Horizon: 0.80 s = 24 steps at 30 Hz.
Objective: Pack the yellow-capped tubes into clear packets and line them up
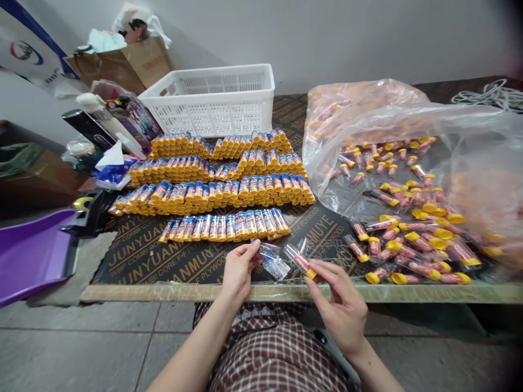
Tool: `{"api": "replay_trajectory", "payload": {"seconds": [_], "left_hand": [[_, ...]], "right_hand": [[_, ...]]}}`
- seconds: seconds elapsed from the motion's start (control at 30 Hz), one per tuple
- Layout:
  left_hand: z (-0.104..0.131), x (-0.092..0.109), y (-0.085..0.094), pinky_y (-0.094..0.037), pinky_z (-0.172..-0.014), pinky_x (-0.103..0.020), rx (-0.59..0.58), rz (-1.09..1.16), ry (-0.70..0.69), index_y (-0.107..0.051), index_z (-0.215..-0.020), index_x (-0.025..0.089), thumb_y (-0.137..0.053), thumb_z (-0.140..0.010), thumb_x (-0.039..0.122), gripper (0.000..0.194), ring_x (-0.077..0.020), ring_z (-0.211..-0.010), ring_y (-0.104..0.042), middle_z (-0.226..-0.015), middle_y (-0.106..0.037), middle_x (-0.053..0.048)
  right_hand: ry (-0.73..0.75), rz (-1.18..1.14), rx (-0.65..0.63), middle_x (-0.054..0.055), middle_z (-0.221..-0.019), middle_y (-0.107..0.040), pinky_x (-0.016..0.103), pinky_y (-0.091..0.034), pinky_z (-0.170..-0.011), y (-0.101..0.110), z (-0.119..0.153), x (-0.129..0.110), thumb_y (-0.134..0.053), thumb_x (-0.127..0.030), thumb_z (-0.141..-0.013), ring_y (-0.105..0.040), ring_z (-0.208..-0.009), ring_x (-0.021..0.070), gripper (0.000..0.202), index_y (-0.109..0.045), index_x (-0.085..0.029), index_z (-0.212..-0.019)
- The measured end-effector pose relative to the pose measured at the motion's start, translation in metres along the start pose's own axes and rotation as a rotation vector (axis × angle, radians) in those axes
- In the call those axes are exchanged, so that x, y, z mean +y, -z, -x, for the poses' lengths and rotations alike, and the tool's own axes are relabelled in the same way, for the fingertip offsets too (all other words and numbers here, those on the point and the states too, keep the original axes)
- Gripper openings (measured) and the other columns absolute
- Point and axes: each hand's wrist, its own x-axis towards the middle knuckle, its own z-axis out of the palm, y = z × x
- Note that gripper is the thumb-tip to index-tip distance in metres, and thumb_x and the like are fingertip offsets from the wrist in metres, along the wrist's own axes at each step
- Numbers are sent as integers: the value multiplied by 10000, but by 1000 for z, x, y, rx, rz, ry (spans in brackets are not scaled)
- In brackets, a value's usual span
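Two hands over the near edge of the table [122,292]. Left hand [237,270] pinched shut, thumb and fingers holding a small clear wrapper [273,261] with blue print, just above the board. Right hand [341,296] closed on one clear tube [300,260] with a yellow cap, held tilted, open end up and to the left, cap toward the palm, close beside the wrapper but whether touching it cannot be told. Four rows of wrapped tubes [212,190] laid side by side on the dark printed board beyond the hands; nearest row shortest, roughly twenty; farther rows longer, too tightly packed for an exact count. One white basket [212,98] behind the rows, against the wall. One large clear bag [392,125] to the right, mouth open toward the hands, with dozens of loose yellow-capped tubes [408,239] spilled from it, jumbled, too many to count. One brown paper bag [126,65] at far left, one purple tray [32,253] off the left end of the table.
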Motion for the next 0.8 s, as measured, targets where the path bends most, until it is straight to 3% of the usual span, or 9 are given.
{"api": "replay_trajectory", "payload": {"seconds": [0.2,0.33,0.5,0.63,0.73,0.8], "left_hand": [[2,-5,-1,-474,-542,-180,-24,-11,-39,-658,-628,102,-837,-508,348,327,-65,-541,-548,-593,-619,9],[7,-4,-2,-513,-605,-212,-126,0,-35,-648,-763,126,-820,-564,289,310,-91,-620,-600,-705,-666,-4],[16,-2,-3,-513,-624,-221,-266,-82,81,-625,-907,141,-835,-544,211,425,-111,-633,-635,-757,-701,-29],[24,-5,-4,-502,-638,-219,-401,-188,172,-675,-837,99,-808,-598,269,322,-110,-648,-627,-776,-699,-60],[29,-8,-5,-491,-620,-225,-428,-226,215,-694,-826,94,-800,-602,322,337,-110,-622,-610,-732,-687,-57],[31,-9,-6,-477,-595,-217,-418,-241,247,-697,-818,100,-825,-556,317,363,-99,-587,-594,-695,-674,-39]], "right_hand": [[43,-20,-142,53,-1099,-600,333,-484,-888,-4,0,-2,-590,-45,-799,-580,-1015,181,420,-600,-267,-1156],[1,-80,-250,49,-1117,-580,317,-491,-888,-6,1,2,-507,-57,-849,-574,-1024,169,409,-591,-287,-1176],[0,-76,-257,40,-1023,-541,310,-524,-796,-9,-2,5,-527,-51,-800,-571,-903,157,515,-513,-306,-1247],[39,-27,-213,88,-1255,-435,403,-487,-908,-11,-8,4,-556,-47,-700,-494,-1102,230,747,-342,-288,-1374],[41,-105,-301,97,-1435,-284,445,-456,-969,-10,-9,4,-536,-40,-641,-407,-1247,278,836,-277,-273,-1401],[48,-163,-376,92,-1460,-271,469,-423,-1012,-10,-9,5,-520,-36,-615,-381,-1285,291,855,-273,-262,-1402]]}}
